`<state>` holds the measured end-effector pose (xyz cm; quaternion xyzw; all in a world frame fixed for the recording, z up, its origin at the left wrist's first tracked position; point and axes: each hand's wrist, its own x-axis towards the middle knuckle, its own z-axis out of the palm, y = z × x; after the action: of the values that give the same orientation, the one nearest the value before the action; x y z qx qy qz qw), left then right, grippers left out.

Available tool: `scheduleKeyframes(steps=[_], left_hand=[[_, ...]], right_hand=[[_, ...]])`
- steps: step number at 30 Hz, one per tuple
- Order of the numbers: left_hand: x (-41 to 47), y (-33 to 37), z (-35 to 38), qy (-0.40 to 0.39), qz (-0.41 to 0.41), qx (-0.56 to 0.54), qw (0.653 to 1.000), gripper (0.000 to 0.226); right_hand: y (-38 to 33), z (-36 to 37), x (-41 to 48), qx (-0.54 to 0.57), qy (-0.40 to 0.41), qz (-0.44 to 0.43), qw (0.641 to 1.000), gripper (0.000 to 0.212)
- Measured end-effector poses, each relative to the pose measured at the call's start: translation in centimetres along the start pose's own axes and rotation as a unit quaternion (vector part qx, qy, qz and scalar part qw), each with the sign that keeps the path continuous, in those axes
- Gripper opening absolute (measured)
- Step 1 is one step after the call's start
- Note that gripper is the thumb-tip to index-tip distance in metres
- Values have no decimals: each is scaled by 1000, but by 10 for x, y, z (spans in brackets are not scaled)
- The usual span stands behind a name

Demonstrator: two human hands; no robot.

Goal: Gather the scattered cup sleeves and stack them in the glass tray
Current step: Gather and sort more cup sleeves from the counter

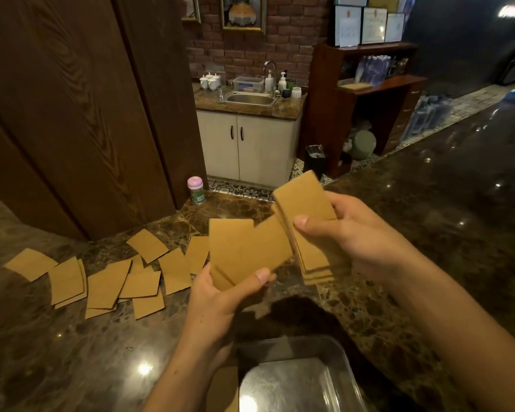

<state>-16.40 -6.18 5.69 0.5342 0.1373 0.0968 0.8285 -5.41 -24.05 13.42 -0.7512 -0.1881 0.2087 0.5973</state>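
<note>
Pinches a few sleeves [244, 248] in the left hand [220, 295] and grips a thick stack [305, 197] in the right hand [357, 236], both over the counter [72, 352]. Has more sleeves [107, 283] lying flat on the left, and the tray [283, 341] close in front, with maybe one sleeve [223, 391] beside it.

A café or bar service area.
Beyond the right hand [351, 239] and its grip, a sink [252, 99], brick wall [244, 53] and framed certificates [373, 25] are standing.

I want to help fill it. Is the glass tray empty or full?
Empty, in the part that shows: the glass tray has a bare bottom, nothing inside.
</note>
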Motion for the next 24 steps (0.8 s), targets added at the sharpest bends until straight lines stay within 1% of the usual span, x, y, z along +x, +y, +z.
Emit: scheduleKeyframes(steps=[2, 3, 5, 8, 10, 12, 15, 17, 19, 24], left_hand=[[-1, 4, 6, 32, 20, -67, 997, 40], [-1, 7, 9, 52, 29, -87, 994, 35], [1, 11, 12, 87, 48, -105, 990, 28], [5, 14, 11, 110, 62, -93, 988, 18], [6, 14, 9, 110, 66, -72, 989, 20], [7, 15, 8, 106, 70, -50, 991, 26], [7, 13, 6, 112, 93, 10, 989, 29], [6, 11, 9, 95, 99, 45, 990, 30], [4, 9, 14, 72, 95, 53, 991, 28], [6, 3, 25, 46, 58, 15, 997, 25]], right_hand=[[10, 13, -5, 110, 64, 10, 992, 31], [16, 20, -10, 151, 82, 21, 985, 30], [30, 33, -20, 197, 89, 32, 976, 29], [48, 45, -36, 184, 44, 37, 981, 41], [57, 48, -42, 151, -10, 55, 987, 42], [64, 46, -45, 133, -34, 66, 988, 41], [62, 35, -42, 164, 9, 59, 985, 53], [54, 28, -34, 221, 35, 41, 974, 47], [47, 29, -28, 253, 44, 34, 966, 41], [46, 55, -20, 243, 66, 31, 967, 32]])
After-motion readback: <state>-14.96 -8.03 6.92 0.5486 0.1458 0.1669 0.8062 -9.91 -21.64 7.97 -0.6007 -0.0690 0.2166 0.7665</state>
